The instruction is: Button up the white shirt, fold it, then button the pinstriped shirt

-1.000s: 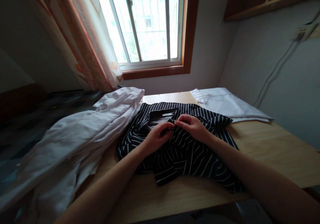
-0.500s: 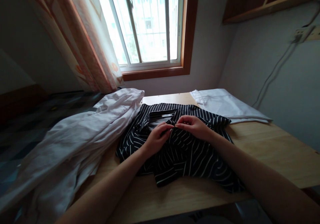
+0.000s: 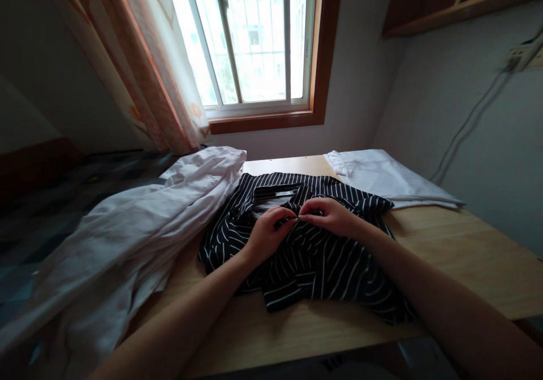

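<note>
A black shirt with white stripes (image 3: 339,267) lies rumpled on a light wooden table (image 3: 449,255), its collar opening towards the window. Just below that opening, my left hand (image 3: 269,230) pinches the shirt's front between thumb and forefinger. My right hand (image 3: 328,216) pinches the same spot from the other side, so the fingertips of both hands nearly meet. Whatever small part lies between the fingertips, perhaps a button, is too small to make out.
White crumpled cloth (image 3: 139,227) spreads along the table's left side and over its edge. A folded white garment (image 3: 382,173) lies at the back right. Behind are a window (image 3: 254,46), a curtain (image 3: 165,86) and a cable (image 3: 470,120) on the right wall.
Both hands keep pinching at the shirt front, with only a slight shift of the fingertips. The whole view has moved a little.
</note>
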{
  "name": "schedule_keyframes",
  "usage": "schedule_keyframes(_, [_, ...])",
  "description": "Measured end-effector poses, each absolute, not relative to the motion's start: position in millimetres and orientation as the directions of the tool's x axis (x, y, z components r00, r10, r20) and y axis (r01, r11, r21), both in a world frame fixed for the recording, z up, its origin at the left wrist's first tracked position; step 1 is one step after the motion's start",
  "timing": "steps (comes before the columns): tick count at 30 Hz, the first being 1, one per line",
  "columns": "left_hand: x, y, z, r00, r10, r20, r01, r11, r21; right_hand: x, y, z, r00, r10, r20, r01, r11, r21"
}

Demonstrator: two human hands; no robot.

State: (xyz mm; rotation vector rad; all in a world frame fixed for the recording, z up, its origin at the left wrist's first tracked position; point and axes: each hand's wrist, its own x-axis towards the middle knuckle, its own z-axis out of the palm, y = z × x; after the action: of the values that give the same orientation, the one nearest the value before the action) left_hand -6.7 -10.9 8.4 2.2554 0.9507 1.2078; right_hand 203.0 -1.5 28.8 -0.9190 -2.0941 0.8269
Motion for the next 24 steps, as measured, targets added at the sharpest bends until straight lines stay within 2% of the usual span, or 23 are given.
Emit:
schedule_keyframes(4, [-4.8, -13.3, 9.7, 0.382, 0.726, 0.572, 0.421, -0.688, 0.591, 205.2, 0.6, 28.0, -0.500, 0.803, 0.324, 0.372, 0.537, -0.757])
schedule_keyframes(11, [-2.2, -21.2, 17.8, 0.390, 0.743, 0.544, 0.602, -0.653, 0.460, 207.3, 1.9, 28.0, -0.528, 0.798, 0.290, 0.343, 0.512, -0.788])
schedule_keyframes(16, [-0.9, -24.7, 19.3, 0.407, 0.731, 0.548, 0.617, -0.662, 0.425, 211.0, 3.1, 28.9, -0.556, 0.796, 0.237, 0.327, 0.472, -0.818])
schedule_keyframes(20, [-3.2, -26.1, 18.0, 0.453, 0.681, 0.575, 0.650, -0.694, 0.309, 213.4, 3.3, 30.5, -0.579, 0.796, 0.176, 0.315, 0.418, -0.852])
schedule_keyframes(24, [-12.2, -21.3, 25.2, 0.430, 0.659, 0.617, 0.683, -0.684, 0.255, 214.8, 3.9, 32.9, -0.494, 0.840, 0.224, 0.231, 0.375, -0.898])
